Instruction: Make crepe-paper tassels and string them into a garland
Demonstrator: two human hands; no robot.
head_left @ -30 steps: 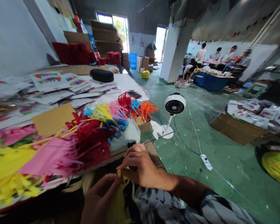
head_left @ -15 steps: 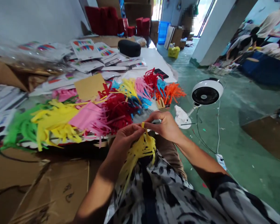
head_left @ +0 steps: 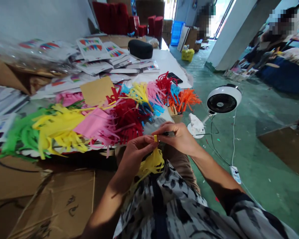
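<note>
A yellow paper tassel [head_left: 153, 162] hangs over my lap, its fringe strips falling loosely below my fingers. Its narrow top end is pinched between the thumb and fingers of my left hand [head_left: 141, 149]. From the other side my right hand [head_left: 176, 136] grips the same top, thumb and forefinger closed at the small yellow loop. Close to my hands on the table lie fringed paper bundles: dark red [head_left: 129, 116], pink [head_left: 98, 127], yellow [head_left: 61, 124] and green [head_left: 25, 132].
Finished-looking tassels [head_left: 144, 94] in several colours lie farther back, beside a phone [head_left: 174, 78]. Printed packets [head_left: 93, 49] and a black case [head_left: 140, 49] are behind them. A fan [head_left: 224, 99] stands at right, its cable on the floor. Cardboard [head_left: 57, 202] lies lower left.
Both hands have shifted slightly down, still pinching the tassel's top. The hanging fringe looks more gathered. At the far right, a person who was bent over is more upright.
</note>
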